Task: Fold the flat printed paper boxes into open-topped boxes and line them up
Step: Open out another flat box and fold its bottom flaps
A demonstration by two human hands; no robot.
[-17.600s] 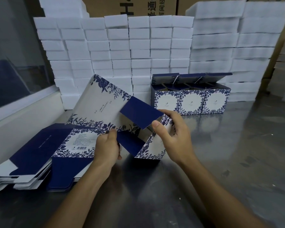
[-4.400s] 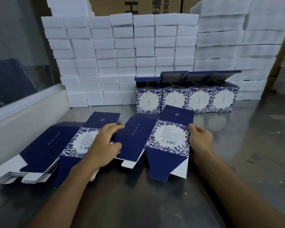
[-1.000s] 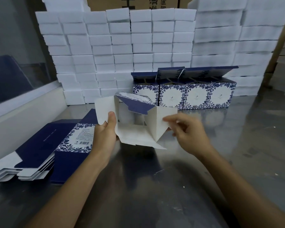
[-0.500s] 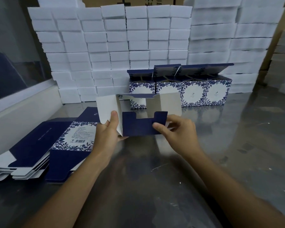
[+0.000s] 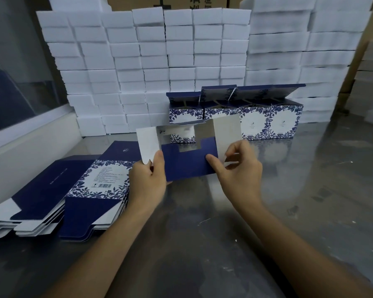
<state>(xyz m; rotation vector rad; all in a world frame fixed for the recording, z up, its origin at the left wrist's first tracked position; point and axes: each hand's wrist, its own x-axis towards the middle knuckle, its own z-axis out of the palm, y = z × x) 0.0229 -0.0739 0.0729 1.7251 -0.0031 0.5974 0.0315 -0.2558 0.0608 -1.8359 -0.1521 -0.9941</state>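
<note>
Since half a second ago, the half-folded box [image 5: 187, 160] held above the metal table [image 5: 202, 244] has its navy flap raised higher. Left hand [image 5: 148, 179] grips its left side; right hand [image 5: 238, 168] pinches the right flap, thumb pressing the navy panel.

Your half-folded box [image 5: 187, 162] shows navy flaps and white insides; the finished boxes [image 5: 269, 121] wear blue floral borders on white.

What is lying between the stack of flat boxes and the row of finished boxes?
In the head view, only bare metal table lies between the flat stack and the finished row.
</note>
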